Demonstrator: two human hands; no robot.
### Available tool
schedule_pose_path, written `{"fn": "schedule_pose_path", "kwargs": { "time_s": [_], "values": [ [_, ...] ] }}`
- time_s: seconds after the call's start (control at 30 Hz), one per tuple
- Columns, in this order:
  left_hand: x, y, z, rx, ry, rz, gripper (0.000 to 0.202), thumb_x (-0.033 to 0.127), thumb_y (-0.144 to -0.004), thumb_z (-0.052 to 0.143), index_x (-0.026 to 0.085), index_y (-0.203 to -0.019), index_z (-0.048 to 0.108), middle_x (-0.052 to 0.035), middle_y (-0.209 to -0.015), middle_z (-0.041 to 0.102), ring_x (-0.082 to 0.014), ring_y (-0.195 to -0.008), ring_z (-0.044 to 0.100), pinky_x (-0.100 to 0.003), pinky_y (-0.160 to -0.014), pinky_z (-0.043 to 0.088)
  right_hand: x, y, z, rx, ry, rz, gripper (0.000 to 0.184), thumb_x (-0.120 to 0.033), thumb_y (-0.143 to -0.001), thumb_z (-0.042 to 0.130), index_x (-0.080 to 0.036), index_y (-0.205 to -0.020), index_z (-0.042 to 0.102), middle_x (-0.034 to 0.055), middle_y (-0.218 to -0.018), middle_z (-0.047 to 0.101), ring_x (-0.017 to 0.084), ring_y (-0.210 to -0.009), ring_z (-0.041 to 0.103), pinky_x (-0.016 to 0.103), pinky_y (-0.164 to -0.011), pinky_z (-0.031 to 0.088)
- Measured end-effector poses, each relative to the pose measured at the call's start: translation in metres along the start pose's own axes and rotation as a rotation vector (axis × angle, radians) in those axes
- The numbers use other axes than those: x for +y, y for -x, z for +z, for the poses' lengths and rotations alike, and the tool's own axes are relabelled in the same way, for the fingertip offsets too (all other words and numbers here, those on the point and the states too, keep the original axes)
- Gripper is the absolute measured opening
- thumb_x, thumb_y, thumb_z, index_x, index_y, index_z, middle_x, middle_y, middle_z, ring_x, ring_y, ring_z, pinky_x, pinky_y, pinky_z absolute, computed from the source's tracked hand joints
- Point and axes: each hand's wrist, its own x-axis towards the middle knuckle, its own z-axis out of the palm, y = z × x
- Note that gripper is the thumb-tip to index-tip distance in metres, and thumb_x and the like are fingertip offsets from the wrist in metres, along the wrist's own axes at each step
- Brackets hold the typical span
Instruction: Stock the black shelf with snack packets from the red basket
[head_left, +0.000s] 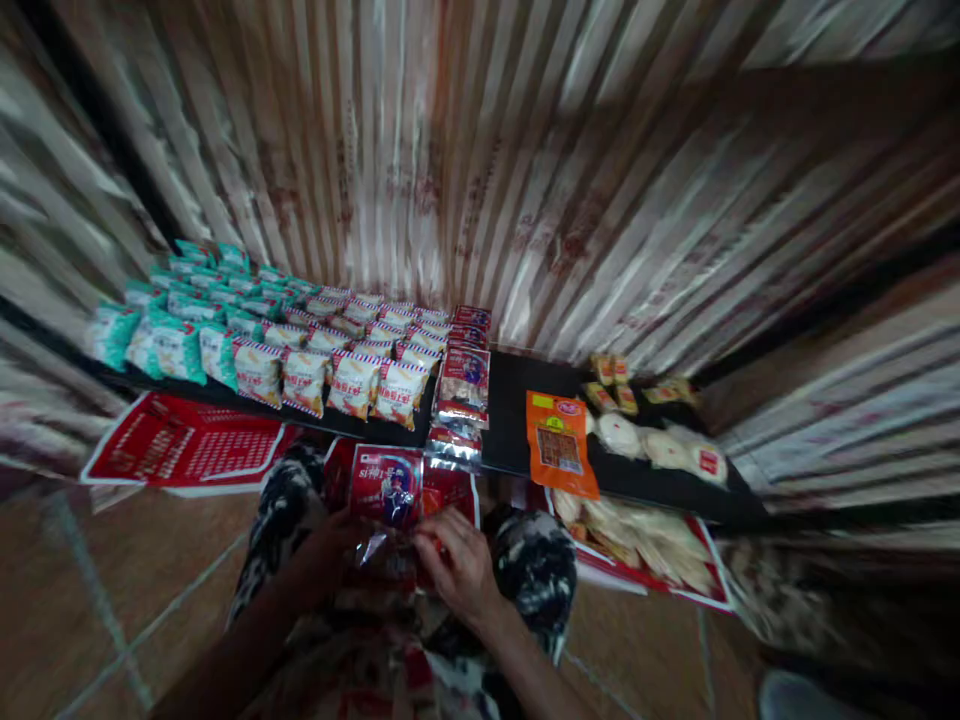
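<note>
A red snack packet [386, 488] with a printed figure and a see-through lower part is held up over my lap. My left hand [334, 545], in shadow, grips its lower left side. At the lower right edge my right hand [459, 560] is closed on the same packet with bent fingers. A small patch of red shows beside those fingers; I cannot make out what it is. Just beyond, a row of similar red packets [463, 380] lies overlapping on the black board [510, 400].
Several white snack bags [352, 383] and teal bags [176, 345] stand in rows at left. An orange packet [561, 445], round white packs [619, 436] and small yellow packs [622, 398] lie at right. Red printed sheets [187, 440] are on the tiled floor. A striped curtain [450, 180] hangs behind.
</note>
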Motion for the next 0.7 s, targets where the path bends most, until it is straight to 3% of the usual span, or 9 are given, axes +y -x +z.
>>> {"fn": "schedule_pose_path", "kwargs": {
  "time_s": [0.03,0.1,0.2,0.3,0.4,0.57,0.7],
  "values": [
    [0.004,-0.001,0.003,-0.006,-0.010,0.020,0.028,0.016,-0.061,0.068,0.018,-0.089,0.068,-0.0055,-0.085,0.070,-0.0242,-0.080,0.065,-0.040,-0.078,0.051,0.003,-0.001,-0.003,0.085,-0.001,0.106,0.009,-0.025,-0.084,0.052,-0.021,-0.085,0.059,0.0019,-0.076,0.062,0.014,-0.071,0.057,0.027,-0.067,0.046],
    [0.012,-0.003,0.010,-0.027,-0.051,0.065,0.025,0.017,-0.061,0.068,0.018,-0.086,0.068,-0.0056,-0.085,0.070,-0.0238,-0.080,0.065,-0.038,-0.077,0.051,0.009,-0.004,-0.008,0.200,-0.066,0.279,0.024,-0.030,-0.081,0.056,-0.021,-0.104,0.056,0.0042,-0.088,0.063,0.016,-0.078,0.059,0.028,-0.070,0.049],
    [0.026,-0.006,0.029,-0.068,-0.168,0.160,0.018,0.021,-0.063,0.069,0.017,-0.080,0.069,-0.0066,-0.088,0.070,-0.0231,-0.084,0.064,-0.033,-0.076,0.050,0.016,-0.007,-0.014,0.199,-0.342,0.454,0.046,-0.038,-0.079,0.060,-0.022,-0.120,0.048,0.0062,-0.103,0.062,0.018,-0.090,0.060,0.030,-0.078,0.050],
    [0.035,-0.014,0.052,-0.126,-0.262,0.183,0.022,0.027,-0.065,0.068,0.015,-0.083,0.068,-0.0076,-0.088,0.069,-0.0226,-0.084,0.063,-0.031,-0.076,0.049,0.019,-0.008,-0.019,0.130,-0.629,0.521,0.039,-0.044,-0.080,0.058,-0.023,-0.112,0.053,0.0048,-0.100,0.065,0.019,-0.093,0.061,0.032,-0.084,0.049],
    [0.037,-0.030,0.073,-0.146,-0.222,0.145,0.031,0.028,-0.062,0.069,0.013,-0.089,0.067,-0.0068,-0.082,0.069,-0.0221,-0.077,0.063,-0.032,-0.074,0.047,0.019,-0.009,-0.026,0.141,-0.773,0.566,0.035,-0.046,-0.079,0.060,-0.023,-0.105,0.057,0.0036,-0.099,0.066,0.019,-0.089,0.062,0.033,-0.082,0.049],
    [0.044,-0.058,0.104,-0.188,-0.202,0.107,0.034,0.024,-0.057,0.073,0.013,-0.088,0.065,-0.0062,-0.079,0.069,-0.0216,-0.073,0.064,-0.032,-0.071,0.046,0.028,-0.019,-0.047,0.197,-0.870,0.626,0.044,-0.046,-0.072,0.067,-0.025,-0.109,0.054,0.0027,-0.097,0.067,0.019,-0.081,0.064,0.032,-0.074,0.050],
    [0.056,-0.085,0.125,-0.207,-0.219,0.211,0.047,0.027,-0.060,0.071,0.015,-0.104,0.059,-0.0082,-0.089,0.068,-0.0223,-0.081,0.064,-0.034,-0.077,0.047,0.050,-0.041,-0.068,0.267,-0.838,0.645,0.048,-0.045,-0.069,0.070,-0.024,-0.109,0.054,0.0008,-0.085,0.068,0.017,-0.072,0.063,0.029,-0.067,0.049]
  ]
}}
